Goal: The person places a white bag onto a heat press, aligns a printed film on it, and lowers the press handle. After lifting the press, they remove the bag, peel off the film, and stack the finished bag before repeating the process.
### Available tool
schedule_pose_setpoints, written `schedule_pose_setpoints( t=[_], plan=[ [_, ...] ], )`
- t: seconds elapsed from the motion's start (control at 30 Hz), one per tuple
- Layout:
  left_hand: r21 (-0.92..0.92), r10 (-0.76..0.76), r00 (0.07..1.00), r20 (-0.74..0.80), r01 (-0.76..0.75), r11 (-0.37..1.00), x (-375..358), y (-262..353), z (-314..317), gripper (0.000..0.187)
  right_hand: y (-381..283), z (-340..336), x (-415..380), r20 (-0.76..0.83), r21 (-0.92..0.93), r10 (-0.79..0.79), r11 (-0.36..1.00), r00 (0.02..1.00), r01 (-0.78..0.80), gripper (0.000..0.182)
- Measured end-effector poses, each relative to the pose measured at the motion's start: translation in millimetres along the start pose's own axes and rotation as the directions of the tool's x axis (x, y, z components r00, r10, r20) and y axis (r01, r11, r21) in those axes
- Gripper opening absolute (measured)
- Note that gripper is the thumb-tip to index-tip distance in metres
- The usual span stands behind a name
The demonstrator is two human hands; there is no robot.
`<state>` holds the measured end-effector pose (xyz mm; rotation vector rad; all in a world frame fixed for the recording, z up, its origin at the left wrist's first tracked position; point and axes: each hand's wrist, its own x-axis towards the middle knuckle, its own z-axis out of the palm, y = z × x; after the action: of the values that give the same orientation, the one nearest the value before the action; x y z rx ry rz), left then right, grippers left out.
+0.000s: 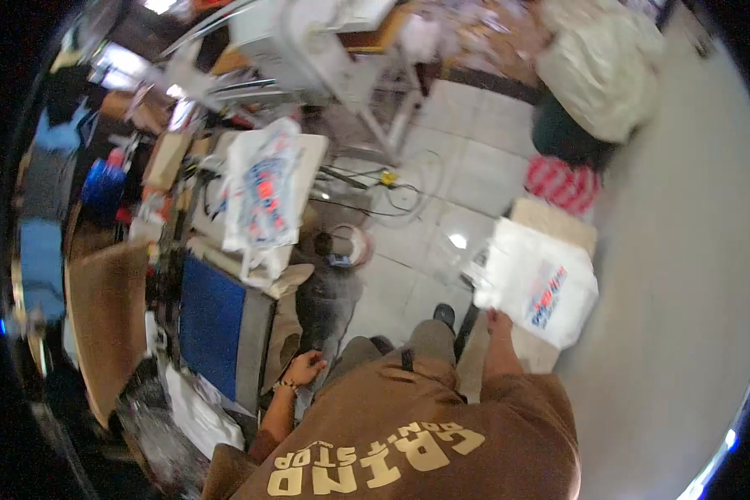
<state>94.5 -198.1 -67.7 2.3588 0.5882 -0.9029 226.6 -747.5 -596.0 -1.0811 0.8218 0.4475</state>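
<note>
My right hand (497,320) is closed at the lower left edge of a white plastic bag with blue and red print (537,287), which lies flat on a pale brown surface beside the wall. My left hand (307,367), with a bracelet at the wrist, hangs near my left thigh, its fingers curled; whether it holds anything cannot be made out. Ahead of it, a stack of similar printed white bags (262,196) lies on a board at the left.
A blue panel (212,325) stands at the left beside a brown curved board (108,325). Cables (400,198) and a round tub (354,246) are on the tiled floor. A dark bin (562,133) with a pale sack (604,71) stands at the upper right. A metal-framed machine (308,58) is ahead.
</note>
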Motion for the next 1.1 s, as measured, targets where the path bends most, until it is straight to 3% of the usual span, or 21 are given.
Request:
schedule_pose_setpoints(
  t=[0.03,0.07,0.17,0.27,0.3,0.33,0.4,0.47,0.5,0.53,0.57,0.6,0.63,0.67,0.77,0.8,0.87,0.93,1.0,1.03,1.1],
  plan=[
    [-0.049,-0.056,0.996,0.076,0.059,0.997,1.9,-4.7,-1.8,0.053,1.6,0.9,4.7,0.045,-0.526,-0.147,0.837,0.988,0.149,0.024],
    [-0.083,-0.078,0.996,0.037,0.081,0.993,2.1,-15.5,6.0,0.053,1.0,7.1,2.8,0.088,-0.891,-0.291,0.404,0.953,0.206,0.025],
    [-0.086,-0.049,0.999,-0.02,0.047,0.995,-6.4,-45.0,26.6,0.05,-133.8,90.7,-117.6,0.174,-0.975,-0.001,-0.14,0.985,0.172,0.031],
    [-0.165,-0.193,0.98,0.056,0.2,0.966,-29.2,-61.6,43.1,0.048,6.4,10.0,3.0,0.258,-0.75,-0.581,0.383,0.772,0.539,0.048],
    [-0.149,-0.2,0.977,0.072,0.209,0.967,-38.2,-73.3,43.8,0.049,-0.4,10.1,-9.5,0.158,-0.332,-0.324,0.873,0.933,0.359,0.062],
    [-0.162,-0.2,0.977,0.067,0.209,0.965,-47.0,-76.9,42.2,0.049,-13.4,21.6,-22.1,0.035,-0.182,-0.079,0.98,0.996,0.084,0.064],
    [-0.117,-0.253,0.963,0.087,0.262,0.958,-62.6,-72.0,35.9,0.051,-67.3,68.7,-83.2,-0.221,0.361,0.429,0.87,0.876,-0.335,0.067],
    [-0.206,-0.16,0.986,-0.04,0.149,0.967,-73.3,-80.4,38.5,0.051,-29.0,10.2,-30.1,0.105,0.31,0.585,0.749,0.804,-0.586,0.065],
    [-0.224,-0.161,0.985,-0.06,0.144,0.964,-80.2,-59.6,24.3,0.049,-16.8,23.1,-36.4,0.035,0.144,0.5,0.854,0.865,-0.499,0.066],
    [-0.235,-0.15,0.986,-0.078,0.128,0.964,-89.3,-34.8,2.1,0.048,-10.6,33.4,-44.8,0.046,-0.353,0.305,0.896,0.951,-0.27,0.061],
    [-0.231,-0.081,0.988,-0.131,0.049,0.972,-88.1,-30.8,-3.6,0.047,-72.8,116.7,-136.4,-0.1,-0.498,0.271,0.82,0.957,-0.284,0.051],
    [-0.233,-0.02,0.983,-0.184,-0.024,0.972,-87.1,-29.4,-10.7,0.046,-73.6,132.8,-154.1,0.103,-0.595,0.169,0.8,0.98,-0.075,0.038],
    [-0.234,0.04,0.975,-0.22,-0.092,0.968,-92.6,-6.7,-34.2,0.044,-41.4,123.2,-124.7,0.205,-0.6,0.273,0.794,0.94,-0.1,0.035],
    [-0.234,0.087,0.962,-0.26,-0.15,0.96,-98.2,9.5,-54.3,0.042,-24.5,129.6,-106.1,0.548,-0.835,0.227,0.218,0.805,0.506,0.034],
    [-0.32,0.183,0.834,-0.521,-0.389,0.864,-84.7,-10.8,-86.8,0.036,-85.7,212.6,-191.8,0.61,-0.792,0.196,0.197,0.768,0.578,0.032],
    [-0.308,0.216,0.818,-0.532,-0.425,0.851,-78.6,-16.5,-102.3,0.036,-85.8,227.1,-195.5,0.465,-0.869,0.197,0.29,0.863,0.402,0.032],
    [0.068,0.259,0.452,-0.854,-0.395,0.916,-64.5,-28.3,-131.9,0.031,-78.5,250.8,-202.4,0.318,-0.892,0.177,0.387,0.932,0.231,0.033],
    [0.097,0.25,0.445,-0.86,-0.337,0.936,-40.2,-45.9,-132.5,0.046,-70.3,271.9,-223.5,0.42,-0.881,0.141,0.3,0.897,0.366,0.043],
    [0.341,0.205,0.557,-0.805,0.151,0.928,-26.2,-43.8,-124.6,0.067,-76.6,290.9,-257.6,0.495,-0.863,0.155,0.202,0.855,0.463,0.048],
    [0.3,0.099,0.667,-0.738,0.193,0.934,-20.3,-47.7,-124.4,0.079,-78.5,299.3,-276.6,0.516,-0.856,0.186,0.156,0.836,0.493,0.048],
    [0.27,0.095,0.665,-0.741,0.165,0.949,-22.5,-45.7,-127.6,0.08,-59.6,302.7,-279.0,0.623,-0.773,0.186,-0.009,0.76,0.635,0.047]
  ],
)
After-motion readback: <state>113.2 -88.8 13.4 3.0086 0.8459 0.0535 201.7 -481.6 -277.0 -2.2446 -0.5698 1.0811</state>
